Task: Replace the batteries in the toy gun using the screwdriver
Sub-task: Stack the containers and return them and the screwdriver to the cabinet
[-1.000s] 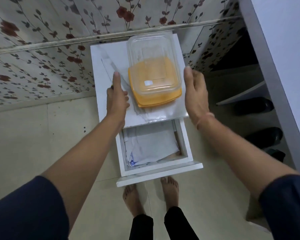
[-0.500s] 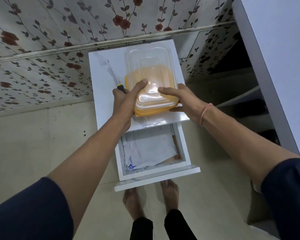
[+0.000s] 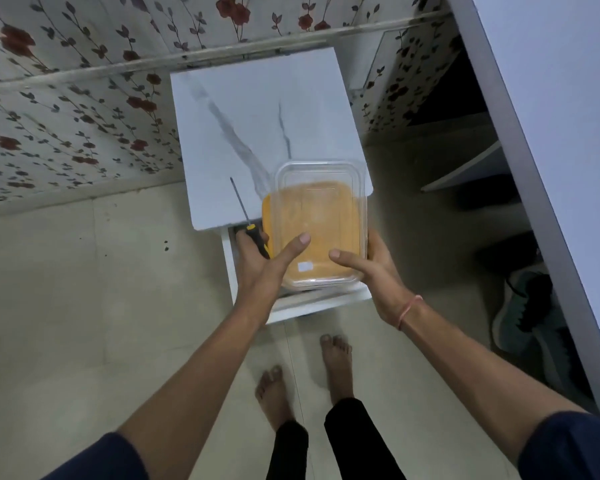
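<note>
1. Pale floor tiles (image 3: 84, 306) lie nearest, with two bare feet (image 3: 274, 393) standing on them, on the near side of the container.
2. Both hands meet at the container's near end. The left hand (image 3: 260, 261) is at its left near corner, fingers curled round the screwdriver's handle, thumb stretched out flat across the lid.
3. The right hand (image 3: 371, 268), with a pink band (image 3: 407, 311) on its wrist, clasps the container's right near corner, thumb on top and fingers wrapped round the side.
4. The container (image 3: 321, 220) is clear plastic with an orange part inside or beneath; what it contains cannot be made out.
5. The screwdriver (image 3: 253, 233) lies just left of the container, its yellow-and-black handle in the left hand and its thin shaft pointing away over the tabletop's front edge.
6. An open white drawer (image 3: 312, 306) shows under the container.
7. The white marbled tabletop (image 3: 257, 109) stretches beyond the container, whose far end overlaps its front edge.
8. Dark shoes (image 3: 523, 323) sit on the floor well right of the container.
9. Floral wallpaper (image 3: 66, 116) covers the wall farthest off.
</note>
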